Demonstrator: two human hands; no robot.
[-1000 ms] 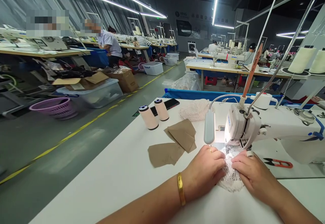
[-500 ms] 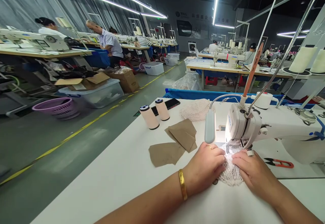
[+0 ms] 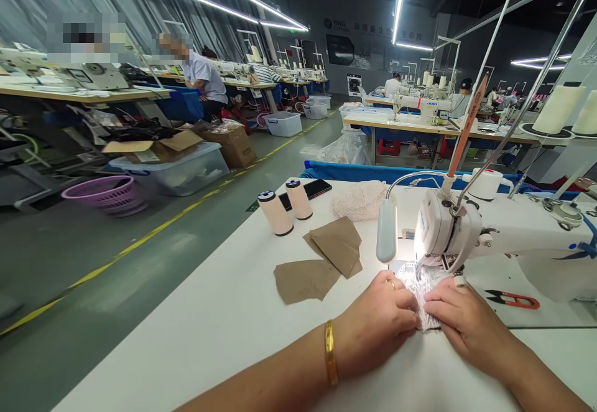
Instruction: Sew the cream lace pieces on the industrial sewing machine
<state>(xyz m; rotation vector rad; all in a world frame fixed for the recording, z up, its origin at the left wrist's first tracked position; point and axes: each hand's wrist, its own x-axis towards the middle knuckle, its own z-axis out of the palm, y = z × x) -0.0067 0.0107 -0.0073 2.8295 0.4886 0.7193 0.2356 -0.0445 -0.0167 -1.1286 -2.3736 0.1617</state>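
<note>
Both my hands press a small piece of white lace fabric (image 3: 423,287) flat on the white table (image 3: 224,325), just in front of the needle of a white sewing machine (image 3: 504,238). My left hand (image 3: 377,322), with a gold ring and a gold bangle on the wrist, holds the fabric's left side. My right hand (image 3: 459,322) holds its right side with a ring on one finger. A small lamp (image 3: 385,231) on a bent neck lights the needle area.
Two brown fabric pieces (image 3: 321,259) lie left of my hands. Two thread spools (image 3: 285,206), a black phone (image 3: 308,191) and a heap of white lace (image 3: 359,200) sit further back. Red thread snips (image 3: 513,300) lie to the right. Other people work at distant tables.
The lace has been drawn in under my hands and toward the needle, so less of it shows near me. My hands have closed in around it slightly.
</note>
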